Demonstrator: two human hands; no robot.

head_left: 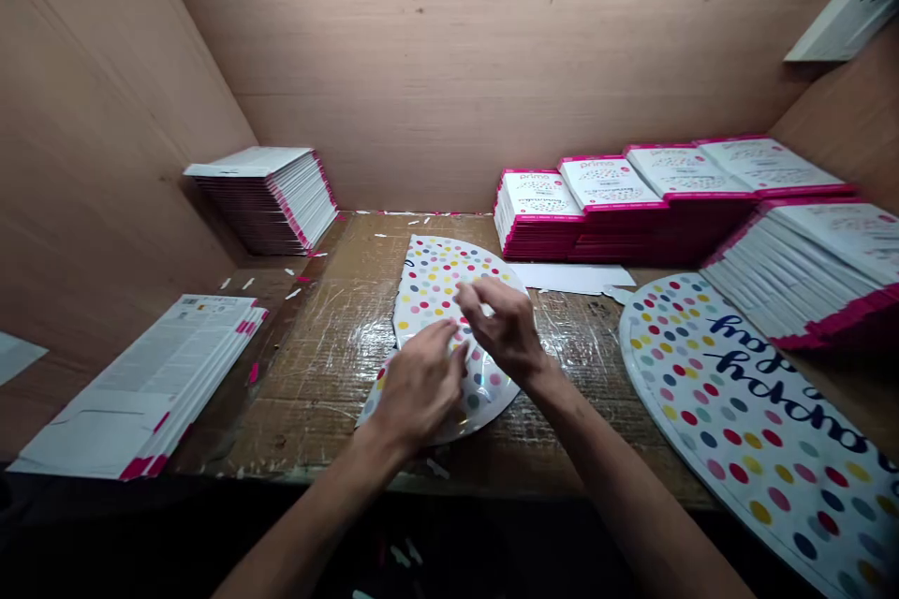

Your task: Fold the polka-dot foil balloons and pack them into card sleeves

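A round white foil sheet with coloured polka dots (428, 281) lies partly folded on the taped wooden bench (330, 356) in front of me. My left hand (418, 386) rests on its near part, fingers curled and pressing the foil down. My right hand (500, 323) sits just right of it, fingers bent and pinching a fold of the same sheet near the middle. Both hands touch the sheet and almost touch each other.
A larger dotted foil piece with dark lettering (751, 421) lies at the right. Stacks of pink-edged white packs (618, 201) fill the back right, another stack (271, 197) stands back left, and flat printed cards (151, 384) lie at the left. Wooden walls enclose the bench.
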